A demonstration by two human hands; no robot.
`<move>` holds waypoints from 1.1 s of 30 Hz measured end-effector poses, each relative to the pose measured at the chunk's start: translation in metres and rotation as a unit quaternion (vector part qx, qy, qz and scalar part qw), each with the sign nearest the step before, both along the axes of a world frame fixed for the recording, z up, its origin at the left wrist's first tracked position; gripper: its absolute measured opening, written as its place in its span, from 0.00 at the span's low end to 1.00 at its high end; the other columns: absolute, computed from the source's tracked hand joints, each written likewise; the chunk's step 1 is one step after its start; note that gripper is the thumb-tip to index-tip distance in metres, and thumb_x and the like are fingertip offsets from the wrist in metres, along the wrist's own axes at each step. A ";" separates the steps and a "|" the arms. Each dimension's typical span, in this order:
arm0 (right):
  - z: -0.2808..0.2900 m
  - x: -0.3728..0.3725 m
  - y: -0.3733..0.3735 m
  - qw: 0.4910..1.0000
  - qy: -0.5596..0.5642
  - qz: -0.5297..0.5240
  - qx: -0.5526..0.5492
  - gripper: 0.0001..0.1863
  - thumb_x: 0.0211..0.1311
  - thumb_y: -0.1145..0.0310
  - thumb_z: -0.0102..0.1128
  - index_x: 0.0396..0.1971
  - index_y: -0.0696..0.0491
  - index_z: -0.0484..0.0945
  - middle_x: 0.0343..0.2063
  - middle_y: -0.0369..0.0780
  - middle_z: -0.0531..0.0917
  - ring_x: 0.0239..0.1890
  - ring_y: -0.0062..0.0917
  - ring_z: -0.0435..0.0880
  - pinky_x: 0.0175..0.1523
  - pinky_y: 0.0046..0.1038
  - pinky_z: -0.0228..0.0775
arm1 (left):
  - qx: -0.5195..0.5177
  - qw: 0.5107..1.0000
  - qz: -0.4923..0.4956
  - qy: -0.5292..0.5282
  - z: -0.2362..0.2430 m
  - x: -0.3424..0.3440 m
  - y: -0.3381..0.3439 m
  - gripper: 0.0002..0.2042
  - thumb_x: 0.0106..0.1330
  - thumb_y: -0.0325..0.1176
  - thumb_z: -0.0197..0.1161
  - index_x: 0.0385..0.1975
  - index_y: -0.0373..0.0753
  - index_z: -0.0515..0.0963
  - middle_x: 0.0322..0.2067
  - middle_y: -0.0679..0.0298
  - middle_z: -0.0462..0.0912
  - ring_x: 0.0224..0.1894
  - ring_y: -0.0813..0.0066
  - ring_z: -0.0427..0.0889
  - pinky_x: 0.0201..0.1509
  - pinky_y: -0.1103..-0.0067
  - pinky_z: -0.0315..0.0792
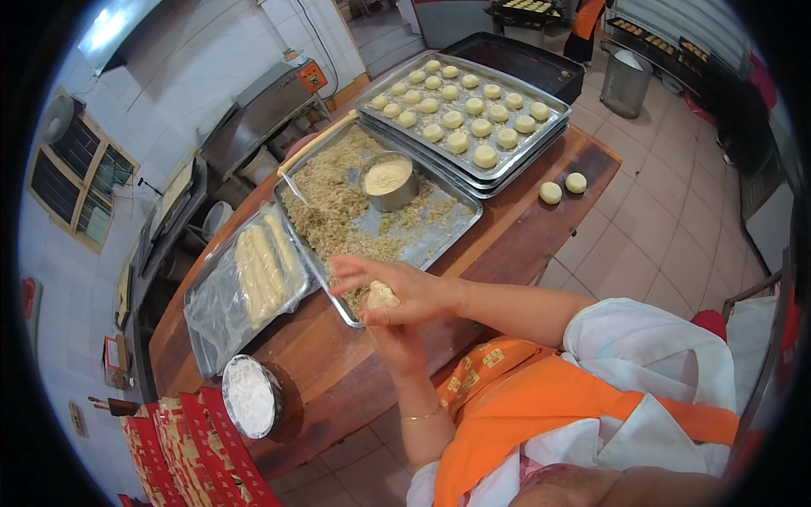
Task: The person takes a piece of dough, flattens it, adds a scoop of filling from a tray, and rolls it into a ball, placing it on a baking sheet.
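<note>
A pale dough ball (382, 295) with a rough, pinched top sits between my two hands, above the near corner of a metal tray (433, 253) of crumbly brown-green filling (325, 198). My right hand (404, 290) curves round the ball, its thumb on the near side and its fingers stretched out to the left, slightly blurred. From below, my left hand (395, 340) cups the ball, its fingers mostly hidden behind the right one. Within the tray stands a round metal bowl (397, 199) of pale crumbs (388, 177). A light-coloured stick-like handle (317, 144) lies along the tray's far-left edge.
Stacked trays (557, 127) at the back carry rows of round dough pieces (481, 128). Two dough balls (550, 193) rest on the wooden table (507, 232). Left are dough strips (263, 262) under plastic, a bowl of white flour (250, 395) and red packaging (207, 448). Another person (583, 29) stands behind.
</note>
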State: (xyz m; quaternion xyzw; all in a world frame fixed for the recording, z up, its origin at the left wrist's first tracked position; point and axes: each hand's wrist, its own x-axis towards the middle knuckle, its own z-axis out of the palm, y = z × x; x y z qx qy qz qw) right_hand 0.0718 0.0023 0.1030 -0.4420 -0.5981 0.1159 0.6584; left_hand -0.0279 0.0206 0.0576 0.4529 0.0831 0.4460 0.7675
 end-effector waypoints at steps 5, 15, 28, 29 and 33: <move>-0.007 0.003 -0.005 0.991 -0.108 0.020 -0.072 0.18 0.69 0.54 0.58 0.46 0.53 0.80 0.36 0.40 0.87 0.45 0.36 0.85 0.71 0.41 0.59 | 0.011 0.997 0.052 0.048 -0.011 0.003 0.008 0.32 0.72 0.64 0.46 0.62 0.44 0.63 0.57 0.66 0.70 0.59 0.74 0.72 0.60 0.75 0.69; -0.007 0.004 -0.004 0.995 0.014 0.066 -0.067 0.16 0.68 0.54 0.57 0.43 0.50 0.83 0.47 0.37 0.86 0.65 0.34 0.74 0.73 0.43 0.53 | -0.048 0.998 -0.008 0.042 -0.007 -0.009 0.002 0.33 0.71 0.65 0.47 0.63 0.43 0.63 0.58 0.65 0.71 0.60 0.71 0.72 0.58 0.74 0.72; 0.002 -0.005 -0.001 0.998 -0.016 0.052 -0.013 0.23 0.69 0.45 0.50 0.37 0.48 0.85 0.49 0.36 0.86 0.66 0.40 0.72 0.76 0.48 0.40 | 0.016 0.990 -0.005 0.139 -0.037 -0.020 0.013 0.35 0.73 0.61 0.49 0.70 0.42 0.54 0.61 0.62 0.68 0.61 0.70 0.72 0.59 0.71 0.73; 0.002 0.003 -0.005 0.995 -0.027 0.084 -0.043 0.20 0.67 0.47 0.53 0.36 0.47 0.85 0.50 0.36 0.86 0.67 0.39 0.71 0.76 0.47 0.39 | -0.029 0.993 -0.010 0.118 -0.037 -0.021 0.011 0.35 0.73 0.60 0.48 0.70 0.42 0.54 0.61 0.62 0.69 0.60 0.71 0.73 0.56 0.73 0.74; -0.011 0.026 -0.012 0.977 -0.041 0.171 -0.125 0.22 0.66 0.44 0.55 0.38 0.48 0.85 0.48 0.40 0.87 0.67 0.38 0.71 0.77 0.46 0.35 | -0.061 0.996 -0.040 0.050 -0.027 -0.008 0.000 0.33 0.75 0.59 0.45 0.69 0.40 0.56 0.55 0.62 0.73 0.50 0.77 0.76 0.44 0.81 0.73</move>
